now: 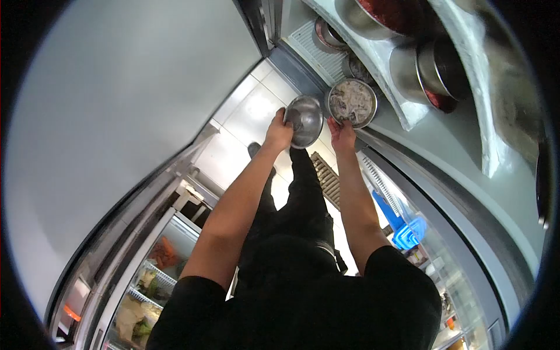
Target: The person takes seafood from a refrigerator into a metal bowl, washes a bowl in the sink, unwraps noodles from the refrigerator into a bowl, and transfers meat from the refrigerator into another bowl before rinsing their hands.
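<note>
Bright white floor tiles (245, 105) spread beneath an open, pale grey cabinet, with a round steel pot of pale, greyish food (352, 100) at its edge.

Nearest is the person's black short-sleeved shirt (326, 309), below that pot. Farther out, the left hand (280, 133) is clamped on the rim of a shiny, rounded metal bowl (304, 119), just left of the pot; no food can be made out inside. The right hand (343, 137) closes on the pot's near rim, thumb at the top edge and fingers along the outer wall. Whether the pot's weight rests on the cabinet or in that hand, I cannot tell.

My reading is that the step in hand is handling both vessels at the cabinet's edge; the next move calls for keeping the filled pot level and the bowl away from its rim.

Right of the pot is a white, curved shelf edge (412, 114), and beyond it a deep steel container with red contents (379, 20). Left of the pot, past the bowl, stands a broad, plain grey panel (134, 105).
</note>
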A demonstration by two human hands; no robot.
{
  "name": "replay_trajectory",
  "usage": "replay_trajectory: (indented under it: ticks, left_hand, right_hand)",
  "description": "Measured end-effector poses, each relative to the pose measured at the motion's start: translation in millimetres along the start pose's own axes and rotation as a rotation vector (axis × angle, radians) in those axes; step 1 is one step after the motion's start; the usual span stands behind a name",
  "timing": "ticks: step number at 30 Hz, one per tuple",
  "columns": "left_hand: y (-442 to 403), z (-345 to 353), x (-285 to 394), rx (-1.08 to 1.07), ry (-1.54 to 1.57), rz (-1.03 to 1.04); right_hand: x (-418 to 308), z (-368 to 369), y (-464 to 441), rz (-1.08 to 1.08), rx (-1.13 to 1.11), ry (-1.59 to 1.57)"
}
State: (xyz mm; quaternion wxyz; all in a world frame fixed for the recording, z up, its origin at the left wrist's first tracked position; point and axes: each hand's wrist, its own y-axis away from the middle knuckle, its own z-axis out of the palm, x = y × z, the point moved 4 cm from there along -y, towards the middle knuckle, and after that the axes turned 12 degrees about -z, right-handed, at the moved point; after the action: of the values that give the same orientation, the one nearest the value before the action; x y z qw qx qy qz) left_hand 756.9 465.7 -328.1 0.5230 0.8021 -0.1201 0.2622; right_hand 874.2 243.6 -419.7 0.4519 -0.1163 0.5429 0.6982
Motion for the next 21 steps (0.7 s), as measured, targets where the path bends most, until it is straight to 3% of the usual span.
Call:
replay_trajectory:
  ticks: [7, 10, 13, 16, 18, 21]
  left_hand:
    - [-18.1, 44.3, -7.3, -0.003, 0.12, -0.089]
    - [-17.2, 45.7, -25.2, -0.029, 0.242, -0.058]
    - [-13.2, 50.9, -38.9, -0.091, 0.351, -0.089]
    - [-14.9, 66.9, -60.0, -0.168, 0.525, -0.138]
    - [-5.5, 69.5, -59.1, -0.264, 0.73, -0.219]
    - [-1.2, 71.0, -58.7, -0.312, 0.793, -0.28]
  right_hand:
    - [-26.4, 7.2, 29.3, 0.138, -0.035, 0.025]
    - [-46.5, 4.9, 51.3, 0.256, -0.041, 0.396]
    - [-92.1, 31.6, 81.9, 0.193, -0.197, 1.145]
    - [-117.4, 50.1, 34.3, -0.508, -0.427, 1.771]
    - [-137.1, 125.1, 26.7, -0.733, -0.361, 1.822]
    - [-129.3, 154.3, -81.6, -1.197, -0.267, 2.042]
